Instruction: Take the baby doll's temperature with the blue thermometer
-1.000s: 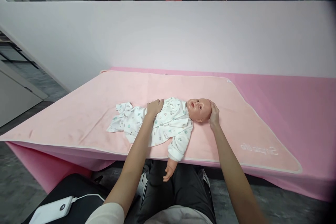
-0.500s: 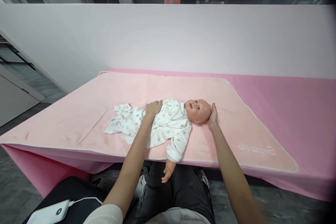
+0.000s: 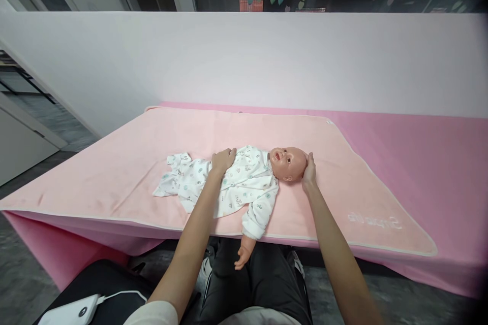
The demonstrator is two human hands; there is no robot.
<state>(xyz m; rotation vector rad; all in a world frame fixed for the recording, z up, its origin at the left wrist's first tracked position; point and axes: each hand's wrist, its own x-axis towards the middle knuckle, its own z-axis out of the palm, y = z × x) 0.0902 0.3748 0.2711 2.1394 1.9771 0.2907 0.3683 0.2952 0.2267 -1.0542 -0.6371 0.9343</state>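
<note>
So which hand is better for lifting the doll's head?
Probably the right hand: it already cups the top of the doll's head. The left hand rests flat on the doll's chest, farther from the head.

We see a pale pink blanket [image 3: 305, 203] with a white border. On it lies a doll [image 3: 251, 177] in a white garment printed with small teal and grey motifs. Beyond the blanket, the cover [image 3: 427, 162] is deeper pink.
</note>
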